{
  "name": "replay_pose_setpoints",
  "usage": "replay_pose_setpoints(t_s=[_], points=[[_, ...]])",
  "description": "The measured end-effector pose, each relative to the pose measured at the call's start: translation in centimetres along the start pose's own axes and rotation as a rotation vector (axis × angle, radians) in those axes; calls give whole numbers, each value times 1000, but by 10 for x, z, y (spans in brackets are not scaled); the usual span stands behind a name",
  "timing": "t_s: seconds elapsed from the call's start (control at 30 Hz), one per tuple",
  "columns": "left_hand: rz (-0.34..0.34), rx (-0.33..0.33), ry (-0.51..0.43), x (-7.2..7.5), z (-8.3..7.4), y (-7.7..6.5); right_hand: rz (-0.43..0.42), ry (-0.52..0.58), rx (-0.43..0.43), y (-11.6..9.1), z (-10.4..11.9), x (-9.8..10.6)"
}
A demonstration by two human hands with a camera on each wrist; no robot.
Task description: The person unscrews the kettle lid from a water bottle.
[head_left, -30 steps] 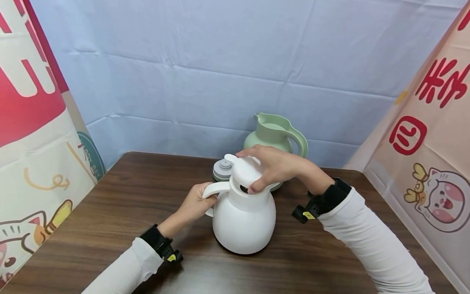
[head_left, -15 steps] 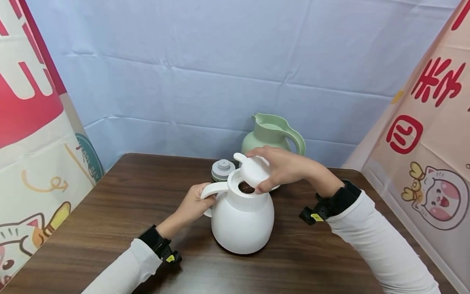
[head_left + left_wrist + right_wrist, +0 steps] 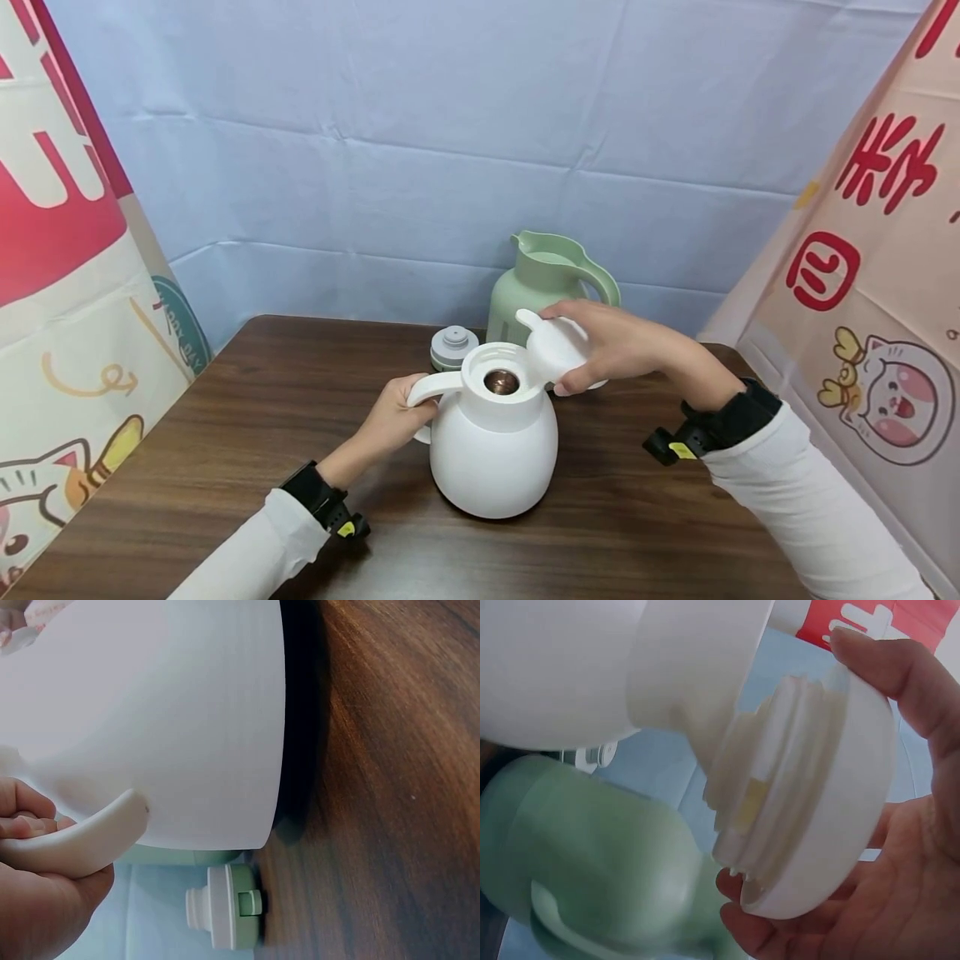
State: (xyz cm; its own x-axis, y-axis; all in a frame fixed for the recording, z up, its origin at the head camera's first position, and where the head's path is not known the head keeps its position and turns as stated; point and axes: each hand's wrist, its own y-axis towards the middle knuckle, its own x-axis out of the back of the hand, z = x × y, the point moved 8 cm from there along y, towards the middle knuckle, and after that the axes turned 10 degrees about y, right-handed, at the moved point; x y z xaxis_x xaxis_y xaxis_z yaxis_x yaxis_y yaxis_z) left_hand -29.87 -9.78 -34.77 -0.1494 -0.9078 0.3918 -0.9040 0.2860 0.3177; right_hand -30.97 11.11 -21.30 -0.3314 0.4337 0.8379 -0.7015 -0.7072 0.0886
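Observation:
A white thermos jug [image 3: 493, 458] stands upright on the table, its round mouth uncovered and a coppery inside showing. My left hand [image 3: 397, 417] grips its handle [image 3: 82, 840], fingers wrapped round it. In my right hand [image 3: 622, 346] is the jug's white lid [image 3: 817, 787], held by the edge between thumb and fingers. The lid is tilted beside the right of the mouth, and the right wrist view shows its threaded underside facing the jug. Behind the lid and right hand stands a green jug [image 3: 536, 287], partly hidden.
A grey and green lid [image 3: 453, 346] lies upside down on the brown wooden table [image 3: 300, 400], behind the white jug and left of the green one. A pale blue cloth [image 3: 375, 192] hangs behind the table, with printed cloths at both sides.
My right hand has lifted the lid off the white jug's mouth and moved it to the right, exposing the opening. The left hand keeps its grip on the handle.

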Motion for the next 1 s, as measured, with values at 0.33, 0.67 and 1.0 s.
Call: replay_pose_setpoints(t_s=[0.33,0.67,1.0], points=[[-30,-4,17,1,11,2,-38,29,-99,-18,-19,6],[0,-4,-12,0,5,2,-48,46,-137,-34,-44,1],[-20,-13,5,1,1,-1,-21,0,-233,-45,-67,-9]])
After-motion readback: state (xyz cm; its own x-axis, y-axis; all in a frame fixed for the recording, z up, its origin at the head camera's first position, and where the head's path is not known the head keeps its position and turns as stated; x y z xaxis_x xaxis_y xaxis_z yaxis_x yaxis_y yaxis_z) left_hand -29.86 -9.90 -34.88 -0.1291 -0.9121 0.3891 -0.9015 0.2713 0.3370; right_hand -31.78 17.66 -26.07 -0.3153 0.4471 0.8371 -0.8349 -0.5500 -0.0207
